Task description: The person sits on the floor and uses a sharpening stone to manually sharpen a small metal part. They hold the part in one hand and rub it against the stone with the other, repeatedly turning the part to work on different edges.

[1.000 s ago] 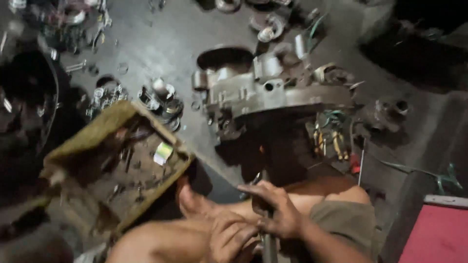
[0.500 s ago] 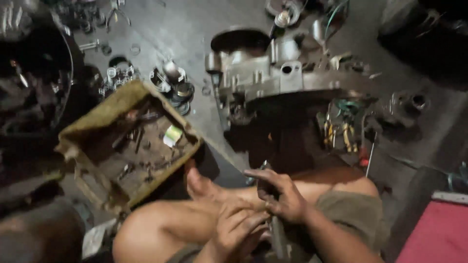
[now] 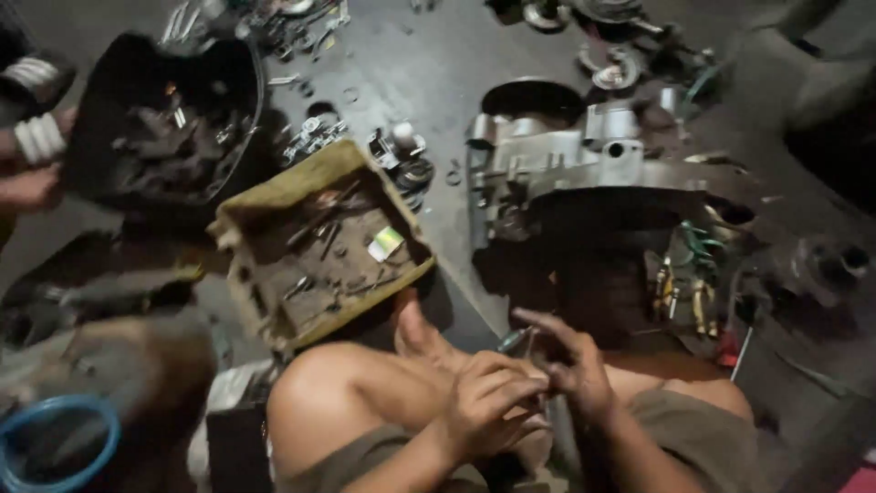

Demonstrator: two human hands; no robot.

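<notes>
The person is wearing olive-drab shorts (image 3: 703,429), the cloth showing over both thighs, nearer the viewer than the open brownish tool tray (image 3: 319,242). The legs are going bare below the hems, with one bare foot (image 3: 415,329) showing just beside the tray's near corner. Both forearms are showing without sleeves, and the hands, left (image 3: 488,406) and right (image 3: 570,365), are wearing no gloves.

We're in a repair workshop, prob. for motorbikes: engine casing (image 3: 584,164) stripped on dirty concrete floor (image 3: 429,73), grimy parts tray (image 3: 319,242), loose bolts etc. scattered.
</notes>
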